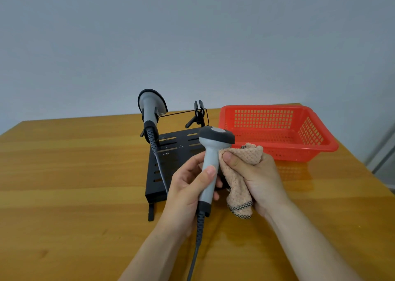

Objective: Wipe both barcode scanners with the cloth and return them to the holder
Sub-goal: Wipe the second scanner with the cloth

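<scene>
My left hand (188, 186) grips the handle of a grey barcode scanner (211, 152), held upright with its dark head on top and its cable (197, 238) running down toward me. My right hand (256, 180) holds a beige waffle cloth (239, 182) and its thumb presses the cloth against the right side of the scanner's neck. A second grey scanner (149, 107) sits in the left clip of the black metal holder (168, 163), behind my hands. The holder's right clip (199, 112) has nothing in it.
A red plastic basket (277, 129) stands on the wooden table (74, 174) to the right of the holder, close behind my right hand. The second scanner's cable (159, 163) hangs down across the holder's base. A grey wall rises behind the table.
</scene>
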